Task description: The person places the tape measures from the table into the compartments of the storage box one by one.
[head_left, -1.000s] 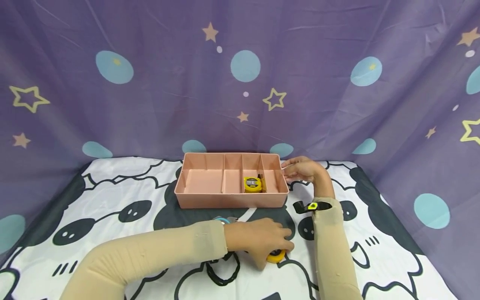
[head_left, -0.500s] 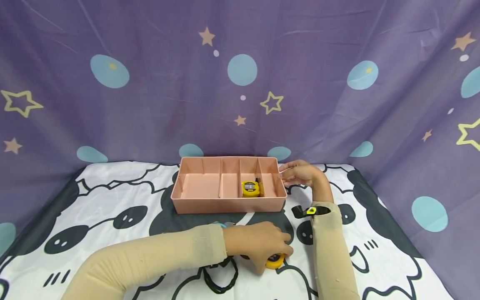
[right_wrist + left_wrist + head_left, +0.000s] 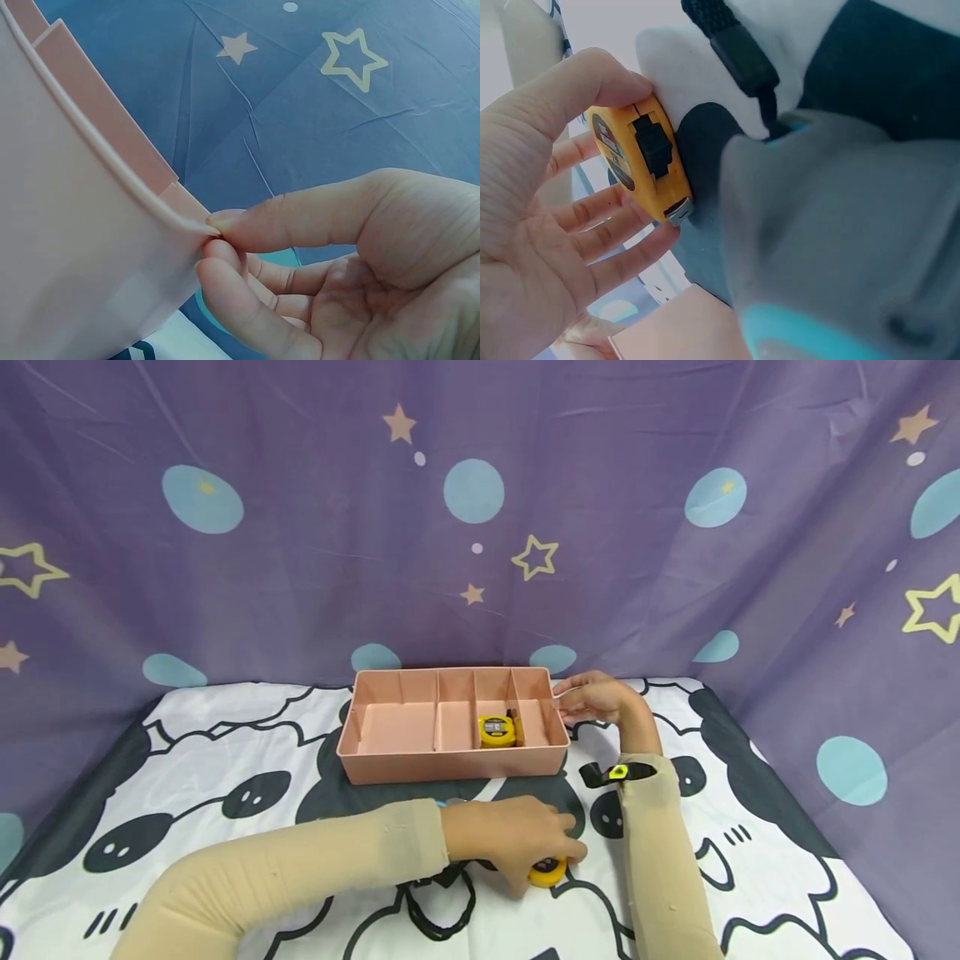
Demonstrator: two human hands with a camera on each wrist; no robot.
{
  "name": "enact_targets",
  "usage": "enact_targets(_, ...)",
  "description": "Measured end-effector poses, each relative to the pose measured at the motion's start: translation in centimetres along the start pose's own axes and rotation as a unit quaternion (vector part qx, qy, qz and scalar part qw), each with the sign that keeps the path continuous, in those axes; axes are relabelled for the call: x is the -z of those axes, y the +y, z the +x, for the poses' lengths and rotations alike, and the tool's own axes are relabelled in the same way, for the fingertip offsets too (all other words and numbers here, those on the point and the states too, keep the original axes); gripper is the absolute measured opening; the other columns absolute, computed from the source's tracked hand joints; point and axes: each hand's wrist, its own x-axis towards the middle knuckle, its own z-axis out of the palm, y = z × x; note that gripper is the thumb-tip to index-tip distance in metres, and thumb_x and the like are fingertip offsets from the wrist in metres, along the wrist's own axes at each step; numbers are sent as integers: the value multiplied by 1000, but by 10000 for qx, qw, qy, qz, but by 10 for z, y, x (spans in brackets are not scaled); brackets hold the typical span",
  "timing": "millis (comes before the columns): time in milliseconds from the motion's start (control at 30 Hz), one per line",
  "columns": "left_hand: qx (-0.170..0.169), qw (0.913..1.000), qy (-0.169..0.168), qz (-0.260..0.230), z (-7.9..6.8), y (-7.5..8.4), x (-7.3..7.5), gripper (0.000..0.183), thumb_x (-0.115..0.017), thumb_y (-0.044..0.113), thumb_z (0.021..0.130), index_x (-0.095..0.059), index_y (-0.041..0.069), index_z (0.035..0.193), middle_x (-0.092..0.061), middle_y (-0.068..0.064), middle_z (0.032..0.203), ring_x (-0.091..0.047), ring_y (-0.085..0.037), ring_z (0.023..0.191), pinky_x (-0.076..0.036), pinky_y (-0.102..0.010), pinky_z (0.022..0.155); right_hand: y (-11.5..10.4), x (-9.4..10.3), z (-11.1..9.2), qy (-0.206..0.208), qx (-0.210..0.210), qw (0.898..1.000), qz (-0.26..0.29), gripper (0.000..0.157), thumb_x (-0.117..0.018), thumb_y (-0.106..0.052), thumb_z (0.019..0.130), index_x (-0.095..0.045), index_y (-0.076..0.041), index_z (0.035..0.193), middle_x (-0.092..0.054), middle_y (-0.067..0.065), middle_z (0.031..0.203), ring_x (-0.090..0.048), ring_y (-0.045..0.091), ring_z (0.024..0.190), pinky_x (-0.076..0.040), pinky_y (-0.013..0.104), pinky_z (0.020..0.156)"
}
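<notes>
My left hand [image 3: 517, 842] holds a yellow tape measure [image 3: 646, 161] low over the cloth, thumb on one side and fingers on the other. Its black button and metal end hook show in the left wrist view. With thumb and index finger, my right hand [image 3: 600, 700] pinches the rim at the right end of a pink divided box [image 3: 450, 767]. Inside one compartment lies another yellow tape measure [image 3: 497, 732], beside a narrow orange-yellow thing [image 3: 518, 728] with a dark tip, whose kind I cannot tell.
Under my left forearm lies a grey and teal object [image 3: 840, 225], mostly hidden in the head view, with a black strap loop [image 3: 441, 927]. A white cloth [image 3: 247, 852] with black cartoon drawings covers the table. A purple curtain [image 3: 322, 543] hangs close behind the box.
The scene has drifted slightly left in the head view. Both hands keep their holds, and the box has not visibly moved relative to the cloth.
</notes>
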Motion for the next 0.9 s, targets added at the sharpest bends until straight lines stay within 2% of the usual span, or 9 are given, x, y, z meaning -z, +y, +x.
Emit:
enact_targets(267, -140, 9996, 228, -52, 0, 3, 8, 62, -92, 28, 70, -60, 28, 123, -56, 7, 106, -51, -5, 87, -43, -17, 74, 5, 1, 1, 27, 41, 10000, 75, 35, -53, 2, 99, -44, 12, 131, -69, 1, 88, -68, 8, 75, -59, 22, 74)
enact_targets(633, -32, 9989, 358, 294, -8, 5, 24, 63, -90, 31, 73, -60, 27, 128, -55, 6, 108, -51, -5, 86, -43, -17, 73, 1, -2, -1, 33, 17, 10000, 90, 35, -55, 1, 98, -44, 11, 130, -68, 0, 86, -68, 9, 74, -60, 22, 73)
enact_targets(900, 119, 9976, 476, 492, -12, 4, 34, 67, -88, 33, 75, -58, 26, 135, -59, 3, 119, -54, -6, 92, -48, -18, 76, 0, -2, -4, 60, 33, 9999, 88, 32, -55, 1, 98, -47, 11, 128, -69, 0, 83, -68, 10, 74, -61, 24, 74)
